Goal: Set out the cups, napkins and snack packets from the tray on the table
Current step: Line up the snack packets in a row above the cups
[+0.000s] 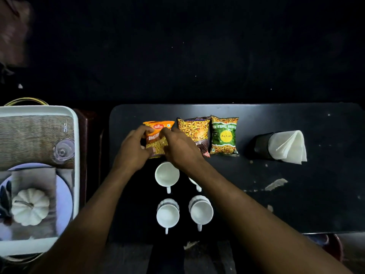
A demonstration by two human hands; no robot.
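Observation:
Both hands grip an orange snack packet (158,128) that lies on the dark table (296,194): my left hand (134,151) on its left edge, my right hand (179,149) on its right side. To its right lie a brown packet (194,128) and a green packet (224,136), side by side. Several white cups sit below the packets: one (166,175) near my hands, one (195,183) mostly hidden under my right forearm, two more in front (167,215) (201,212). White napkins (288,147) stick out of a black holder (260,146) lying at the right.
A white tray (76,155) with a printed picture on its bottom stands on a low surface left of the table. Paint is chipped off the table at the right (275,183). A blurred brown shape (13,32) fills the upper left corner.

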